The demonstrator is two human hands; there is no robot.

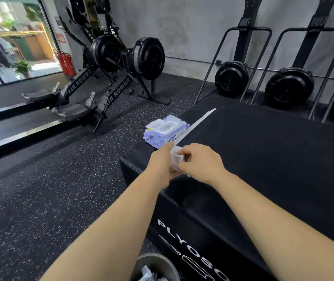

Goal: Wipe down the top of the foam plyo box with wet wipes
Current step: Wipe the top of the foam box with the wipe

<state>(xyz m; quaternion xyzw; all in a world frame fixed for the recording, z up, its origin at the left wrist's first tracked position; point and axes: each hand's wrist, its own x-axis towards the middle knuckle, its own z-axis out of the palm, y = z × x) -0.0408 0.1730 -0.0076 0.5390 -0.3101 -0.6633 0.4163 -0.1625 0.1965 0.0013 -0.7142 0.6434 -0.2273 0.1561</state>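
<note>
Where the view begins, at the foot of the box, a round grey bin (154,260) holds crumpled white scraps. Above it two bare forearms reach forward. The left hand (162,165) and right hand (200,163) meet over the near left part of the wide black foam plyo box (263,159).

Both hands are clamped on one small white wet wipe (176,157). The left hand's fingers curl round its bunched lower part, and the right hand pinches its upper edge. The wipe is in the air, just above the top surface and not yet on it.

The step in hand looks like opening the wipe out. Done well, that means pulling it fully flat so a broad face meets the cover. It is then pressed under a flat palm and worked across in overlapping strokes from one edge, steering round the pack.

The box top is matt black with a fine, cloth-like grain; I cannot tell any wet streaks on it. White "PLYO" lettering marks its near side. A thin white strip (196,123) runs away from the hands toward the far edge; what it is I cannot tell.

Just left of that strip lies a lavender soft pack of wet wipes (166,134), seemingly on the box's left margin, its white flip lid apparently open. Beyond stand black air rowers (109,55) on speckled rubber floor (40,199).
</note>
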